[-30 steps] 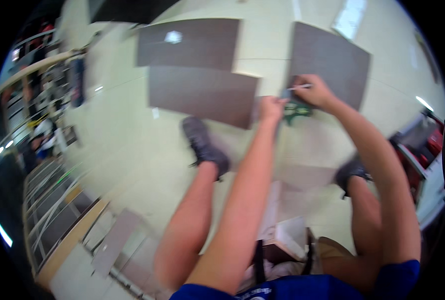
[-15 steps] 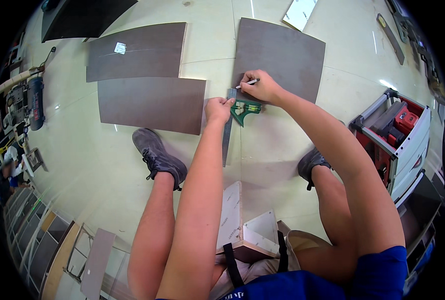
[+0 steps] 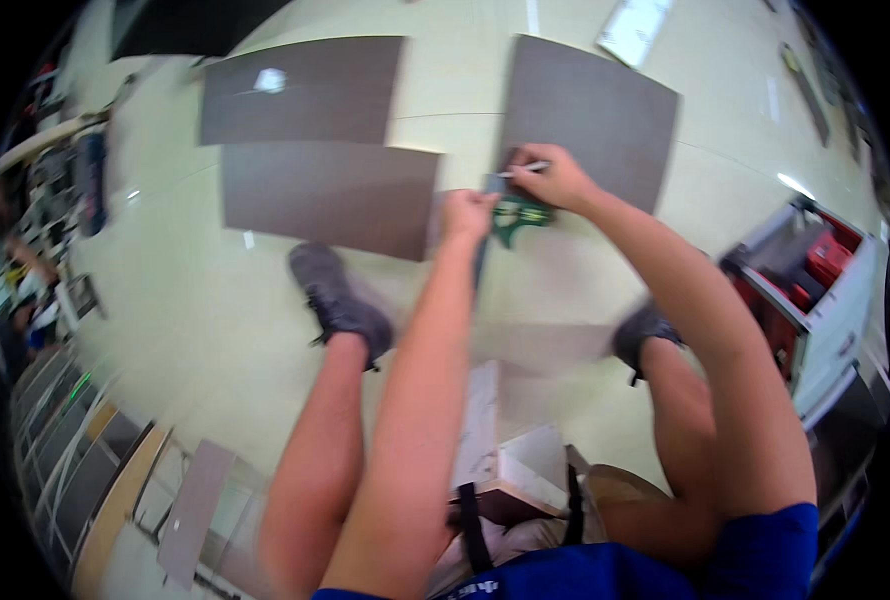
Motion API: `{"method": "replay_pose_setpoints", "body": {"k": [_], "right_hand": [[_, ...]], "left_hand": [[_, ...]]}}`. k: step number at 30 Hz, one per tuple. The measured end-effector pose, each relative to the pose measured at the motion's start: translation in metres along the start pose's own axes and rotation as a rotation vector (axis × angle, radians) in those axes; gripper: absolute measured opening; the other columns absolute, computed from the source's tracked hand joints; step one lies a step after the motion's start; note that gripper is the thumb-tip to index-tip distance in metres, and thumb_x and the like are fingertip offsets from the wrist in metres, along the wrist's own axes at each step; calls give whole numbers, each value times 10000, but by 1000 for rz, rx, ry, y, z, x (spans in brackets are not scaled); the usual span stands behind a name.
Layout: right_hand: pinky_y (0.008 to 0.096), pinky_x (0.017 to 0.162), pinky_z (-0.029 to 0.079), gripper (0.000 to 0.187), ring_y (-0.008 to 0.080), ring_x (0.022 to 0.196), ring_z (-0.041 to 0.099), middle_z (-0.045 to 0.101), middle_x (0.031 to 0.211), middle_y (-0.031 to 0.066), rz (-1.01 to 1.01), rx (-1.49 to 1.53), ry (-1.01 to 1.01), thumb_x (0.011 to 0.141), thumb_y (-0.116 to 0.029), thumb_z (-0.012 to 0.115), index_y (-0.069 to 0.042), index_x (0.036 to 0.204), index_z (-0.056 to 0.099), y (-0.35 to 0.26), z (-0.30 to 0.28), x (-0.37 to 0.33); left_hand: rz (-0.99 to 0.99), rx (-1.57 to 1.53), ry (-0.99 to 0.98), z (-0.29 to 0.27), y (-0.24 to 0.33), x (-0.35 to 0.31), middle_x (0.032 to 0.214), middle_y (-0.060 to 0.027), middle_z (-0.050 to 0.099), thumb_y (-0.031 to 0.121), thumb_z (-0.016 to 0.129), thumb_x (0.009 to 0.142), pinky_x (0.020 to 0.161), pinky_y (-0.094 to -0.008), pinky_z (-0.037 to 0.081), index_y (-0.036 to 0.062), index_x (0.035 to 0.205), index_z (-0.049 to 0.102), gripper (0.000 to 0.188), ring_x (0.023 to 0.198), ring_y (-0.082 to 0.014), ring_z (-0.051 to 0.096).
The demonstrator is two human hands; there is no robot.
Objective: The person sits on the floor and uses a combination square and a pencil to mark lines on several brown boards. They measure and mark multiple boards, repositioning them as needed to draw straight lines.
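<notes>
My left hand (image 3: 467, 213) is closed on the steel blade of a combination square with a green head (image 3: 521, 214). The head rests at the near edge of a dark brown board (image 3: 597, 110), close to its left corner. In my right hand (image 3: 557, 178) a slim white pen (image 3: 537, 166) is pinched, its tip beside the blade's far end at the board's left edge. Motion blur softens the picture, so contact between tip and board is unclear.
Two more brown boards (image 3: 300, 95) (image 3: 330, 198) lie left on the tiled floor. A toolbox (image 3: 810, 290) with red tools stands at the right. My shoes (image 3: 337, 300) flank the work, and a box-like seat of pale panels (image 3: 530, 465) is beneath me. A level (image 3: 805, 92) lies far right.
The whole view has shifted, so everything appears farther right and blurred. Both hands keep nearly the same places against the board, still holding the square and the pen.
</notes>
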State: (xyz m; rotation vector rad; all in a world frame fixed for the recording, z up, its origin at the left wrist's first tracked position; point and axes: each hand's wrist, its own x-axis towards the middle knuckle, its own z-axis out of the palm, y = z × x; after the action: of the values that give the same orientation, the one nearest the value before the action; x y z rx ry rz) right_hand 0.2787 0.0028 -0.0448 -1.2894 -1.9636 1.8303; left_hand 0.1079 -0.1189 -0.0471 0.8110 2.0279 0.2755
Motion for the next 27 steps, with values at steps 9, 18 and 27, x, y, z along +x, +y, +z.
{"method": "replay_pose_setpoints", "body": {"k": [9, 18, 27], "right_hand": [[283, 716, 466, 139, 119, 749, 559, 606, 774, 36, -28, 36, 11, 939, -85, 617, -4, 837, 568, 17, -13, -1], [272, 718, 462, 155, 108, 756, 565, 621, 774, 33, -11, 93, -29, 963, -90, 619, -4, 842, 574, 12, 2, 8], [278, 723, 469, 163, 114, 761, 571, 633, 783, 39, -12, 64, -43, 974, -94, 621, -3, 846, 578, 1, 1, 5]], "left_hand": [[-215, -239, 96, 18, 26, -10, 925, -154, 749, 244, 871, 798, 787, -440, 555, 32, 907, 713, 286, 865, -309, 726], [-226, -246, 114, 1, 21, -14, 955, -169, 759, 243, 868, 812, 800, -425, 567, 18, 918, 737, 281, 903, -308, 740], [-227, -224, 104, 0, 22, -15, 979, -170, 753, 257, 866, 816, 802, -434, 566, 17, 923, 726, 297, 905, -321, 734]]}}
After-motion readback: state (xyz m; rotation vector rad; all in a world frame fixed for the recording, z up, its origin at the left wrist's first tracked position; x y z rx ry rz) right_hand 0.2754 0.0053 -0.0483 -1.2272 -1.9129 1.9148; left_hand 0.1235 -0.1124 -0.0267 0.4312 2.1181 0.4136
